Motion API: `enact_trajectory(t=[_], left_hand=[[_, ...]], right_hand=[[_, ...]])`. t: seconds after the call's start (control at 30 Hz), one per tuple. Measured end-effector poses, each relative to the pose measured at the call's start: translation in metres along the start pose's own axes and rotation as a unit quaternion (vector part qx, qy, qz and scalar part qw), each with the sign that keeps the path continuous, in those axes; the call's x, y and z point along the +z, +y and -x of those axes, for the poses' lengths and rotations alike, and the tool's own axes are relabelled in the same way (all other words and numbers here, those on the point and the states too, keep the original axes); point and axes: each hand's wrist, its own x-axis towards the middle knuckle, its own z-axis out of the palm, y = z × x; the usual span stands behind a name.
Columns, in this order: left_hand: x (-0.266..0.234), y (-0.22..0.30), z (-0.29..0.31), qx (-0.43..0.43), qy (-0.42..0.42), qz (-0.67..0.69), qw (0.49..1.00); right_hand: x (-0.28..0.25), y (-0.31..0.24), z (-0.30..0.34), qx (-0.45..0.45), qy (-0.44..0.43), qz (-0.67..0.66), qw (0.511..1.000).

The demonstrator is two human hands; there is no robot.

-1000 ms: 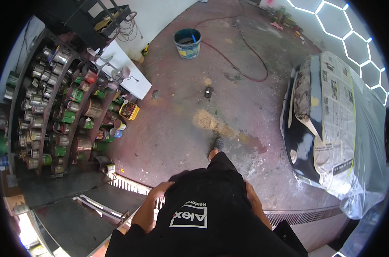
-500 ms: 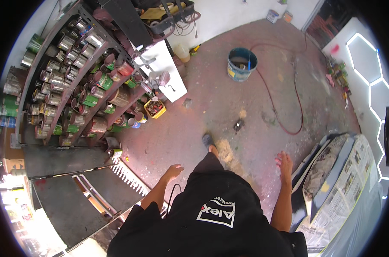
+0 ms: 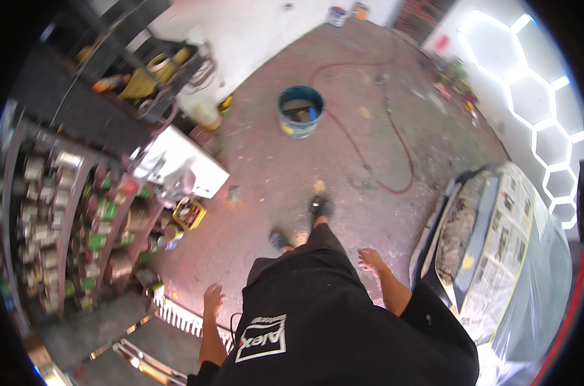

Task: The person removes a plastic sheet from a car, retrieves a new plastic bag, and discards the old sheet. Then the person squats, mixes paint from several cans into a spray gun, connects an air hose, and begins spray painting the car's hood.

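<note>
My left hand (image 3: pixel 213 300) hangs at my side with nothing in it, its fingers loosely apart. It is nearest to a white slatted grille (image 3: pixel 179 320) by the dark bench (image 3: pixel 126 350). My right hand (image 3: pixel 370 260) is also bare and open, fingers loosely spread over the floor. To its right, apart from it, stands a car body part (image 3: pixel 462 241) masked with newspaper and clear plastic. Ahead on the stained floor (image 3: pixel 260 154) is a blue-green bucket (image 3: pixel 298 128) with liquid and a blue-handled tool in it.
A red hose (image 3: pixel 404 188) loops across the floor right of the bucket. Shelves of paint cans (image 3: pixel 92 225) and a white-topped stand (image 3: pixel 182 161) line the left, with a yellow box of small items (image 3: pixel 189 214) beside them. Hexagonal lights (image 3: pixel 533 96) hang on the right wall.
I have stepped forward, and a second foot has come into view. The bucket and shelves have shifted left in the view. My arms have swung; both hands stay free.
</note>
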Motion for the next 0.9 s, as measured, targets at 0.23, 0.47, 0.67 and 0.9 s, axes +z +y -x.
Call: enact_trajectory(t=[0.23,0.47,0.67,0.9], left_hand=[[0.004,0.101,-0.031,0.010,-0.038,-0.135,0.990],[0.096,0.239,-0.128,0.118,-0.105,-0.180,0.971],[0.272,0.324,-0.124,0.215,-0.224,-0.283,0.907],[0.432,0.335,-0.095,0.290,-0.398,-0.457,0.741]], right_hand=[[0.021,0.039,-0.001,0.050,0.060,-0.115,0.990],[0.041,0.112,0.001,-0.257,0.094,0.307,0.911],[0.051,0.154,-0.007,-0.122,0.139,-0.036,0.982],[-0.007,0.108,-0.067,-0.147,0.208,-0.069,0.965]])
